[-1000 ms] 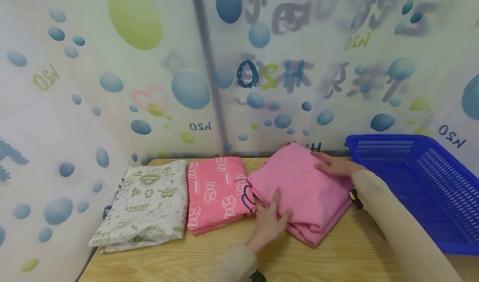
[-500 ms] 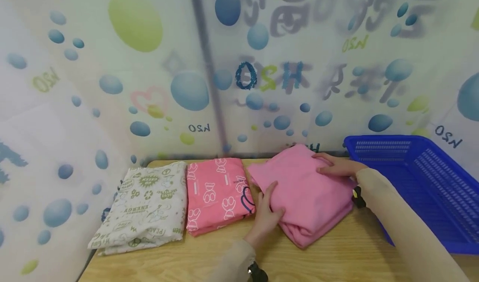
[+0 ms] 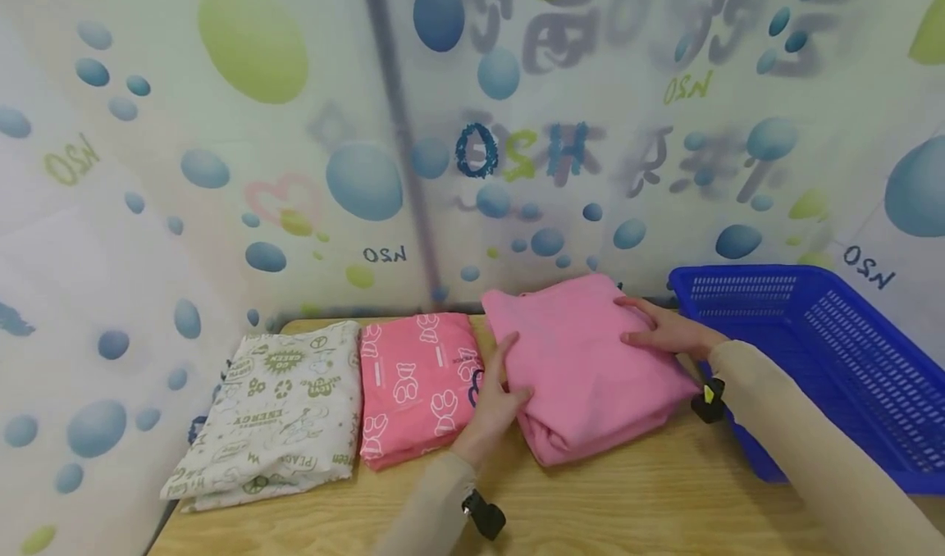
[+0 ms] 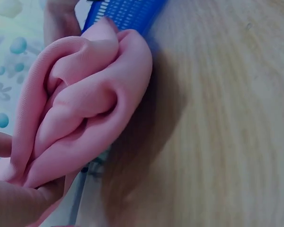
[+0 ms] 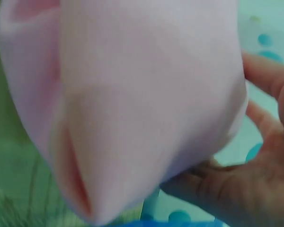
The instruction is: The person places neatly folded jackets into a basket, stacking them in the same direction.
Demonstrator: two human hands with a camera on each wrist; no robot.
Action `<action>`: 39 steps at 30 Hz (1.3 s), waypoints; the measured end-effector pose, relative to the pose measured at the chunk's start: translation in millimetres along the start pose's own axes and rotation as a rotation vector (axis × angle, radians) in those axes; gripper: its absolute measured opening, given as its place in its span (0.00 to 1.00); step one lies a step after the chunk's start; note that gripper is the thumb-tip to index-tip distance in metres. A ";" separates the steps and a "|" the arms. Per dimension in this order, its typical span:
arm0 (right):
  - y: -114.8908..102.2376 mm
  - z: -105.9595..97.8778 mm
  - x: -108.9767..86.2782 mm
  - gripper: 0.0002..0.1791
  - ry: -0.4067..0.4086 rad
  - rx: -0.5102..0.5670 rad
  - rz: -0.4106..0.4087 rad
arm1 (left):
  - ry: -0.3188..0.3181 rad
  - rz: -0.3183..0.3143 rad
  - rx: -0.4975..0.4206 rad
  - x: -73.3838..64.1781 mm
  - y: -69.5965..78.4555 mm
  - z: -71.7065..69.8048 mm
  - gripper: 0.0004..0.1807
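Observation:
A thick pink folded garment (image 3: 583, 359) lies on the wooden table between both hands; its exact kind is hidden by the folding. My left hand (image 3: 493, 412) grips its left side, and the left wrist view shows finger and thumb on either side of the rolled layers of the garment (image 4: 85, 104). At the far right edge, my right hand (image 3: 672, 330) holds the garment between thumb and fingers. In the right wrist view a smooth folded corner of the garment (image 5: 146, 104) fills the middle, with the right hand (image 5: 246, 175) beside it.
Left of the garment lies a folded coral-pink bear-print cloth (image 3: 417, 384), then a folded white cloth with green print (image 3: 280, 408). A blue plastic basket (image 3: 746, 273) stands at the right. Behind the table (image 3: 591, 507) hangs a bubble-print curtain (image 3: 509, 80).
The pink garment has turned and shifted left, closer to the coral-pink cloth. My left hand has moved left with it. The right hand stays at the far right edge.

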State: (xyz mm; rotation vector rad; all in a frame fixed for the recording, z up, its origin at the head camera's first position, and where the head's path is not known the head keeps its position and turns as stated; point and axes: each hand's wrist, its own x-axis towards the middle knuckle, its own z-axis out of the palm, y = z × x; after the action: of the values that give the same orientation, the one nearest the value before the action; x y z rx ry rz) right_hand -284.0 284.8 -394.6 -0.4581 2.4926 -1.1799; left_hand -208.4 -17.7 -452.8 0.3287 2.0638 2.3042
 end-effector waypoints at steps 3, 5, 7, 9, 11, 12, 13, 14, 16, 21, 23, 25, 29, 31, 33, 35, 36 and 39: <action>-3.9 5.2 -7.0 0.43 0.036 0.040 -0.022 | 0.013 -0.007 0.008 1.0 4.0 -3.5 0.46; -6.2 7.8 -12.4 0.43 0.052 0.071 -0.037 | 0.017 -0.009 0.031 1.5 6.7 -6.1 0.45; -8.8 9.5 -17.9 0.43 0.069 0.079 -0.047 | 0.019 -0.013 0.057 1.7 10.3 -8.8 0.45; -12.1 9.9 -23.6 0.43 0.084 0.083 -0.053 | 0.022 -0.027 0.094 1.9 14.6 -11.4 0.43; -16.0 8.9 -29.5 0.43 0.101 0.075 -0.053 | 0.018 -0.033 0.119 2.6 20.0 -13.1 0.42; -18.1 8.0 -32.6 0.44 0.110 0.067 -0.054 | 0.012 -0.038 0.119 3.5 22.6 -13.5 0.41; -20.5 6.8 -35.8 0.44 0.119 0.063 -0.052 | 0.005 -0.042 0.119 4.2 25.4 -13.7 0.40; -22.8 5.3 -38.9 0.44 0.126 0.057 -0.051 | -0.004 -0.041 0.118 5.6 28.0 -13.4 0.40; -26.8 1.8 -44.8 0.44 0.146 0.041 -0.049 | -0.023 -0.022 0.111 8.4 33.4 -12.0 0.40; -32.3 -8.2 -56.1 0.42 0.210 0.016 -0.046 | -0.067 0.034 0.114 15.5 46.6 -5.5 0.40; -32.6 -12.4 -60.1 0.41 0.242 0.001 -0.050 | -0.080 0.052 0.120 18.3 51.9 -2.0 0.40; -32.3 -16.6 -64.9 0.40 0.265 -0.009 -0.052 | -0.088 0.080 0.137 21.0 56.7 1.7 0.40; -31.1 -25.7 -74.7 0.39 0.298 -0.044 -0.069 | -0.109 0.115 0.126 25.9 64.0 10.1 0.40; -30.7 -29.8 -79.5 0.38 0.315 -0.058 -0.077 | -0.122 0.105 0.106 27.8 67.0 14.4 0.39; -29.2 -33.6 -83.7 0.38 0.330 -0.066 -0.081 | -0.132 0.085 0.092 29.3 69.9 18.9 0.39; -27.0 -36.9 -88.2 0.37 0.345 -0.070 -0.083 | -0.142 0.069 0.090 30.7 71.6 23.5 0.39; -25.4 -38.4 -90.3 0.37 0.349 -0.070 -0.079 | -0.146 0.064 0.081 31.4 72.1 25.9 0.39; -20.6 -43.4 -96.6 0.37 0.368 -0.073 -0.078 | -0.153 0.075 0.078 33.8 74.2 34.4 0.38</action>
State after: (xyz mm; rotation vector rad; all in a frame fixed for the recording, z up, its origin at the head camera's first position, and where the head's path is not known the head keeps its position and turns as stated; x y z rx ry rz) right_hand -214.2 342.9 -336.4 -0.3893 2.8600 -1.3070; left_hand -226.6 12.6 -371.7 0.5754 2.1037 2.1645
